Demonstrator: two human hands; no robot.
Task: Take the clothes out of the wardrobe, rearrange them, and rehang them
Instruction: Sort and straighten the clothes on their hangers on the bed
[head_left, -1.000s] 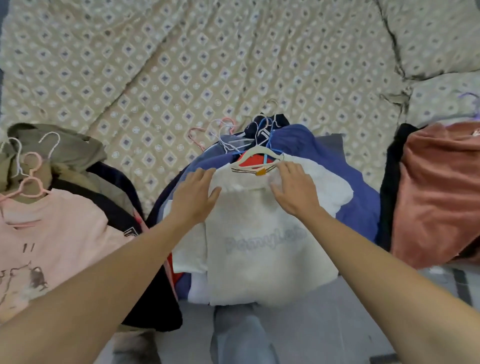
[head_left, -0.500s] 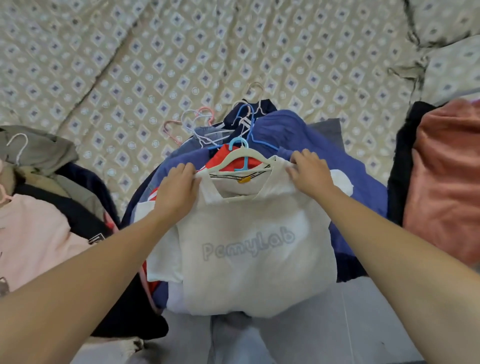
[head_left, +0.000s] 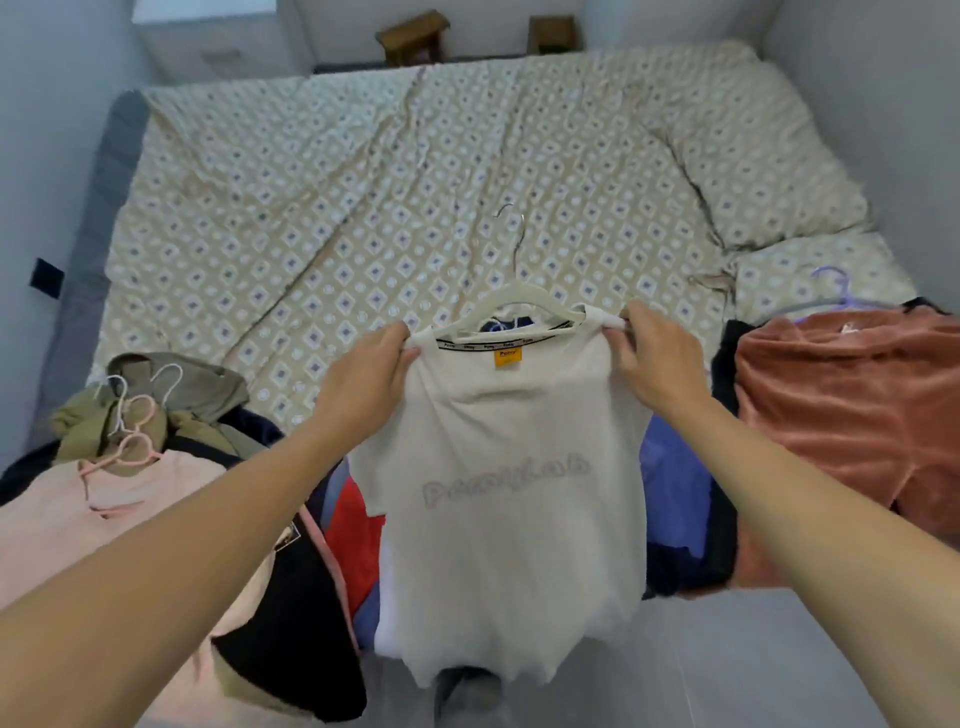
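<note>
while earlier flat on the pile | cream shirt (head_left: 511, 467) now lifted | left grip (head_left: 363, 384), right grip (head_left: 657, 358) pinching shoulders

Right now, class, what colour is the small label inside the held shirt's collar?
Orange-yellow; the label shows in the head view.

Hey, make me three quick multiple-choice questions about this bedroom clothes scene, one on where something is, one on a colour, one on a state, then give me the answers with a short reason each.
1. Where does the rust-brown garment lie?
A. On the bed's right side
B. On the bed's left side
C. On the floor

2. What colour is the small label inside the white T-shirt collar?
A. Green
B. Yellow-orange
C. Blue

3. How is the white T-shirt held?
A. Lying flat on the pile
B. By one hand at the hem
C. Lifted by both hands at the shoulders

Answers: 1 A, it sits at the right edge of the bed. 2 B, the tag shows yellow-orange. 3 C, the left hand and right hand each pinch a shoulder, and the shirt hangs on its white hanger.
</note>
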